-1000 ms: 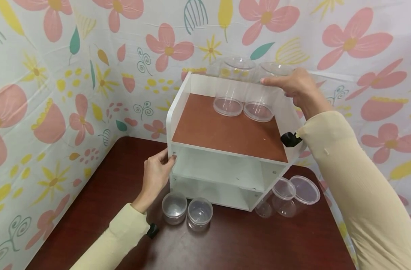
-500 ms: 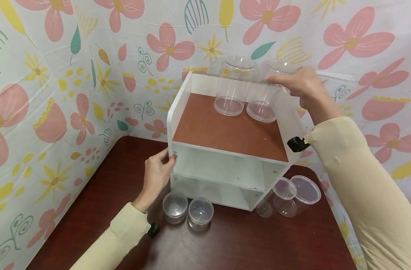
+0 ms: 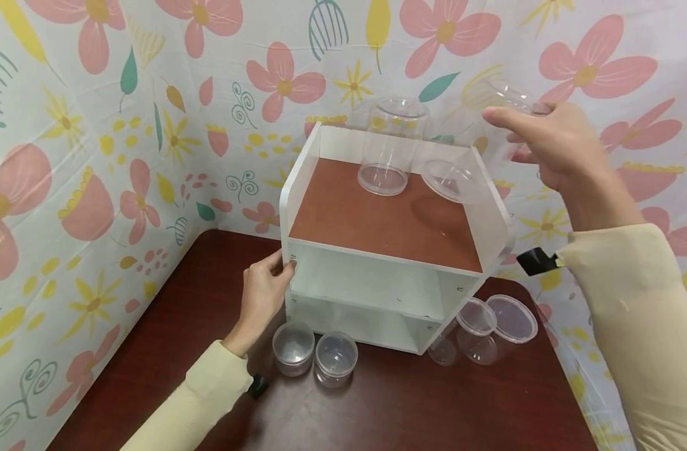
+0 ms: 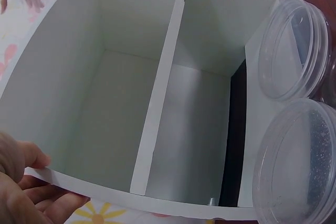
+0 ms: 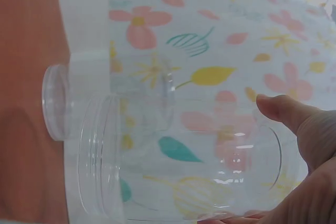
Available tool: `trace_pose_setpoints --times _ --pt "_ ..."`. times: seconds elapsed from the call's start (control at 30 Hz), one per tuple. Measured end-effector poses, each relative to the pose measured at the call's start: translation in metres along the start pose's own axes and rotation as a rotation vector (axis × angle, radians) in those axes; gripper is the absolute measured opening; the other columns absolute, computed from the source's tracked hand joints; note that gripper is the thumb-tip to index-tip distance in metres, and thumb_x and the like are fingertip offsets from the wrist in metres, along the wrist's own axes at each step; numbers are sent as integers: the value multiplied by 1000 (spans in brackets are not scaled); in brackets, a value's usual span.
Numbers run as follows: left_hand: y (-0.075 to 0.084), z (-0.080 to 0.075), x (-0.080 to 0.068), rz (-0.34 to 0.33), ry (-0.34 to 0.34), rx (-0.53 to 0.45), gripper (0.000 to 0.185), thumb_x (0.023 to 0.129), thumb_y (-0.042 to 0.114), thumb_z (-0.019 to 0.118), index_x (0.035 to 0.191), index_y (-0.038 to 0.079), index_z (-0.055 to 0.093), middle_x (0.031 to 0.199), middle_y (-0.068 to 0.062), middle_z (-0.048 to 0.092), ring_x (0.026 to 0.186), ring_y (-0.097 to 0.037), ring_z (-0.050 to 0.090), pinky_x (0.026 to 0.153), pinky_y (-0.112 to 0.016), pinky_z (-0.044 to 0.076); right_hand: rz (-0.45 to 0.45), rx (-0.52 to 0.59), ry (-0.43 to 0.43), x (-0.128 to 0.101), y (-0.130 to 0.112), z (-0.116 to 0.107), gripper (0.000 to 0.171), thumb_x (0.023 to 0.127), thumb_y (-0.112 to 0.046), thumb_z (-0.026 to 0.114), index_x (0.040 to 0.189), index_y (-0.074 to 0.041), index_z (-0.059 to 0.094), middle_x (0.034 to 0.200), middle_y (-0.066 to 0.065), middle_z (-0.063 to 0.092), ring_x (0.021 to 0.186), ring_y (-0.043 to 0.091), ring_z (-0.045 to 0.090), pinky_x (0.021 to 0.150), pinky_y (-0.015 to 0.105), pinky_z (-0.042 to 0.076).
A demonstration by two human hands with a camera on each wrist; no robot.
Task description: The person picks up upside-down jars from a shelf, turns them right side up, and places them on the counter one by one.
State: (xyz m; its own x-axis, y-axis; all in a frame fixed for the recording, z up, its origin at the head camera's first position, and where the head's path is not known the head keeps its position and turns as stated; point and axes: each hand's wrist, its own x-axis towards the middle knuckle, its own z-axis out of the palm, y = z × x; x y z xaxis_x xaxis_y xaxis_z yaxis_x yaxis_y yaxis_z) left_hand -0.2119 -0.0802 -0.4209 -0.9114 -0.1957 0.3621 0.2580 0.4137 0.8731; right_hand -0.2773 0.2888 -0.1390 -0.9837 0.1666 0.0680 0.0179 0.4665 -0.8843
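My right hand (image 3: 563, 144) grips a clear plastic jar (image 5: 178, 166) near its upper end, thumb on one side. The jar tilts above the back right of the white shelf unit (image 3: 377, 254), its wide ringed end (image 3: 451, 181) lowest, over the brown top board. A second clear jar (image 3: 391, 147) stands upright on that board, to the left of the held one. My left hand (image 3: 264, 291) pinches the front edge of the unit's left side panel; in the left wrist view its thumb (image 4: 37, 156) is inside the panel and its fingers outside.
Two small round lidded tubs (image 3: 293, 351) stand on the dark red table (image 3: 411, 401) before the shelf. At its right side are more clear containers (image 3: 476, 322) and a round lid (image 3: 513, 318). Flowered cloth (image 3: 174, 94) hangs behind and at the left.
My right hand has lifted the right-hand jar off the brown board and moved it up and to the right, tilting it. The left hand stays on the side panel.
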Motion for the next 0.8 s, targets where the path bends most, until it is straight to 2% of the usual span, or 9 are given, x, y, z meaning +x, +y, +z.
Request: trace_pose_setpoints --times 0.03,0.13,0.3,0.43,0.53,0.63,0.8 --pt "0 0 0 1 1 0 35 98 12 70 131 1 70 113 -16 75 90 -21 74 65 -31 53 -7 13 -3 -2 0 -2 75 89 -37 82 147 -9 42 129 -9 47 106 11 52 75 18 56" --pt "-1 0 -1 -4 1 0 35 98 12 70 131 2 71 113 -16 75 88 -20 74 64 -29 52 -10 81 -39 -9 2 -10 86 92 -31 79 160 -9 30 144 -8 45 110 10 50 70 17 56" --pt "-1 0 -1 -6 2 2 34 98 12 70 131 3 71 114 -15 75 88 -19 73 64 -29 52 -48 291 -85 -21 8 -20 86 92 -18 80 160 -8 29 154 -5 46 112 10 56 67 18 56" --pt "-1 0 -2 -4 5 -7 34 98 12 69 130 3 71 113 -14 75 88 -19 73 65 -30 52 -84 318 -69 -33 15 -26 90 92 -17 80 162 -8 24 160 -2 38 114 10 59 69 18 58" --pt "-1 1 -3 0 5 -11 33 98 11 69 130 2 72 112 -14 76 84 -19 71 63 -29 51 -109 364 -58 -43 20 -27 91 95 -14 76 164 -8 18 157 0 38 113 10 60 71 19 59" --pt "-1 1 -3 9 6 -13 32 98 11 69 129 2 72 111 -14 76 79 -18 69 61 -27 50 -136 465 -58 -49 27 -30 81 96 -7 73 161 -7 25 147 -1 48 114 13 59 72 22 60" --pt "-1 1 -2 24 23 5 30 97 10 69 127 6 74 107 -12 77 78 -15 68 63 -29 52 -221 587 -70 -62 38 -31 75 96 4 66 159 -5 26 147 3 49 118 17 56 74 27 61"
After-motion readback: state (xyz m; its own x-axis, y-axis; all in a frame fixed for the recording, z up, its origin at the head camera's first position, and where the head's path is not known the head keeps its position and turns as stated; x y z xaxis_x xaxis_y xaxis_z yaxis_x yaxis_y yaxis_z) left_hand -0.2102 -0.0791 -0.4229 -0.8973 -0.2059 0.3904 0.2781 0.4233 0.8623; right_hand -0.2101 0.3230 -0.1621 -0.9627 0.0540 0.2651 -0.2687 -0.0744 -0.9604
